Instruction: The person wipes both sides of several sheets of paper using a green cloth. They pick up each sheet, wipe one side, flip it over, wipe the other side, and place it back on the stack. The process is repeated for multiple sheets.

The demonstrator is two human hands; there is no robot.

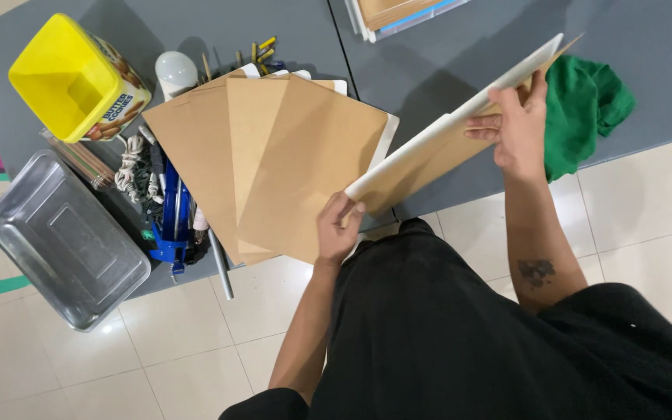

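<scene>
Both hands pinch a tilted stack of white-edged brown boards (437,144): left hand (337,229) at its near-left corner, right hand (519,132) at its far-right edge, beside fanned brown cardboard sheets (274,155).

One package is seen — a yellow box (71,78) at the far left of the grey surface (445,47), tipped on its side with its open yellow mouth turned upward. A printed label (122,101) is carried on its side wall, showing a blue patch and brown biscuit pictures on a pale ground — just beside a white bulb. No signs or screens are shown.
</scene>
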